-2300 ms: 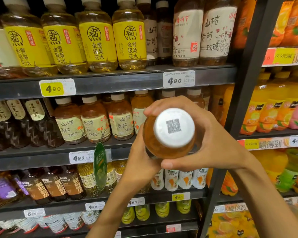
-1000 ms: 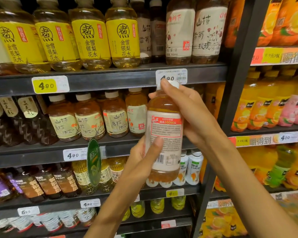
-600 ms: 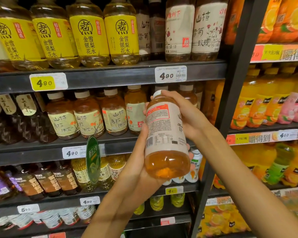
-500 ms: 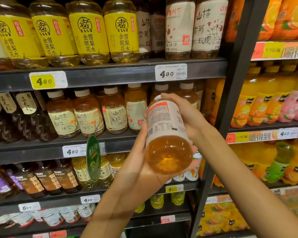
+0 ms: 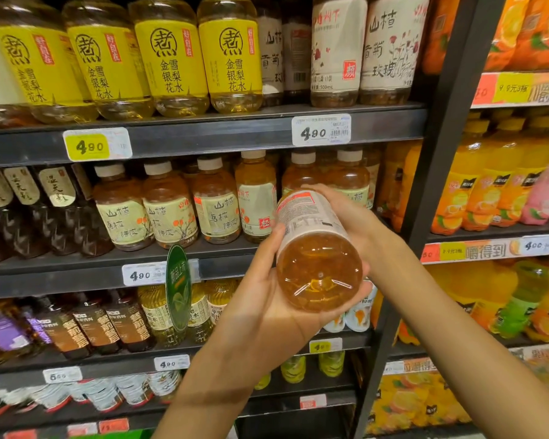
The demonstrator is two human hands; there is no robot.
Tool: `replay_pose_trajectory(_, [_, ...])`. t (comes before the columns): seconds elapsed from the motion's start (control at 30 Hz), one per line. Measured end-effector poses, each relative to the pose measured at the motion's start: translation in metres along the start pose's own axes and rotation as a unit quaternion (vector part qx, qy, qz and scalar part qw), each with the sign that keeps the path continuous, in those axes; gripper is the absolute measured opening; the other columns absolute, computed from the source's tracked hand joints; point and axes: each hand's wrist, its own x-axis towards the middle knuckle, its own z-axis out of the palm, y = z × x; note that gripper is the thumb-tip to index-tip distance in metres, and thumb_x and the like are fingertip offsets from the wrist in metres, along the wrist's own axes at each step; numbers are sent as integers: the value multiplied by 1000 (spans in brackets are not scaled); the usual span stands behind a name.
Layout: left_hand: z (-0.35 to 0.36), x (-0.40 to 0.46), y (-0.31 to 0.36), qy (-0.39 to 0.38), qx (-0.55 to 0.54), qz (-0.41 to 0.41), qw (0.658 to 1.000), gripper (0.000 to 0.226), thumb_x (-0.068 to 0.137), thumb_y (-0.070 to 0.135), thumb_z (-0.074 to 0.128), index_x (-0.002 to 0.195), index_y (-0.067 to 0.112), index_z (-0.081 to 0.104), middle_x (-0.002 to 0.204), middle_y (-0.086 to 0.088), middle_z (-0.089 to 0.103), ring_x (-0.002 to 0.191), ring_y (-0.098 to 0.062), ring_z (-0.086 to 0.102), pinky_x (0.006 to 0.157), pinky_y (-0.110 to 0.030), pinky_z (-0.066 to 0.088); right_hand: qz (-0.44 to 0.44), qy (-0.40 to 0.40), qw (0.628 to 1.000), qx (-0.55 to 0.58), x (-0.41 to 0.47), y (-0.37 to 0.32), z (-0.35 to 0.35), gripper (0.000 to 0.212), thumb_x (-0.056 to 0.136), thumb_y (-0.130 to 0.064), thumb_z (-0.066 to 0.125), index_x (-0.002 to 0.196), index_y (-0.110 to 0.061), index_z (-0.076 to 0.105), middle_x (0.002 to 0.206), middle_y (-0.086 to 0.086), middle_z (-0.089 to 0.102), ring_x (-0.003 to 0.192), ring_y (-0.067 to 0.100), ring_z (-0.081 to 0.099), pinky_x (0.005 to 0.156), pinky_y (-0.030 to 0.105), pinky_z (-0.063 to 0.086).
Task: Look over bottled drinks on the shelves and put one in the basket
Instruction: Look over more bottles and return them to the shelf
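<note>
Both hands hold 1 amber tea bottle (image 5: 319, 267) in front of the shelves, tipped so its round base faces the camera and its white label points away toward 12 o'clock. The left hand (image 5: 267, 308) cradles the lower body from 8 o'clock, fingers (image 5: 358, 296) curled under the base and thumb along the label. The right hand (image 5: 346, 213) wraps the upper end from 1 o'clock. Behind it, at 10 o'clock, a shelf (image 5: 184, 251) carries similar amber bottles (image 5: 168, 210); yellow-labelled bottles (image 5: 171, 58) stand above, over a 4.90 price tag (image 5: 320, 129).
</note>
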Motion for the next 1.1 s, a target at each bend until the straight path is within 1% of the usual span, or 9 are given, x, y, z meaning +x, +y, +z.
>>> replay_pose_trajectory(0.17, [-13,3,4,50,144,58,987,77,66,40,77,132,10,49,122,-27,63,111,-41,63,91,-55,52,-97,38,994,-31,-3,-6,1,24,93,-31,58,106,-11,53,88,15,58,89,27,59,85,36,53])
replay_pose_trajectory(0.23, [-15,2,7,101,332,94,933,74,62,52,73,125,18,54,116,-12,70,109,-28,67,91,-45,54,-161,65,982,-74,-6,-8,2,20,92,-34,59,103,-16,58,79,9,66,80,22,65,88,38,54])
replay_pose_trajectory(0.3, [-13,0,10,127,506,120,845,76,57,60,70,123,27,54,111,3,73,101,-12,70,79,-23,56,-230,74,959,-145,-12,-10,4,16,94,-36,57,100,-22,61,76,4,72,74,16,69,77,31,57])
replay_pose_trajectory(0.37, [-14,3,13,134,568,152,798,72,58,55,78,121,32,51,106,8,73,93,-4,70,68,-15,54,-286,61,936,-197,-16,-10,6,17,96,-34,54,103,-21,63,90,4,75,81,15,71,71,25,58])
replay_pose_trajectory(0.43, [-17,9,14,132,585,172,782,73,53,44,81,119,33,51,102,10,72,88,-2,70,61,-15,54,-319,52,921,-218,-20,-10,9,23,97,-32,54,112,-18,61,98,3,75,88,14,72,70,21,56])
replay_pose_trajectory(0.57, [-25,14,15,124,622,252,731,67,59,29,90,113,38,52,104,13,72,95,0,67,71,-15,55,-381,-4,899,-215,-29,-12,11,40,91,-31,59,128,-17,51,111,5,72,105,17,68,86,27,54])
replay_pose_trajectory(0.73, [-30,16,16,108,624,332,699,73,64,18,83,128,25,48,111,10,68,102,-4,65,77,-13,52,-398,-79,847,-343,-46,-6,7,53,75,-31,70,124,-25,51,111,-11,69,107,9,65,83,18,51])
replay_pose_trajectory(0.93, [-37,25,22,124,637,395,650,78,58,16,85,122,42,48,116,14,65,110,-5,62,83,-18,53,-495,-105,753,-421,-59,8,12,64,72,-17,80,127,-7,48,124,10,58,117,15,57,96,28,47])
replay_pose_trajectory(1.1, [-42,26,26,135,633,426,632,71,59,19,83,118,44,53,112,27,65,108,3,61,81,-8,48,-544,-94,717,-426,-64,12,15,65,69,-16,84,122,-3,49,122,13,57,115,16,56,97,29,46])
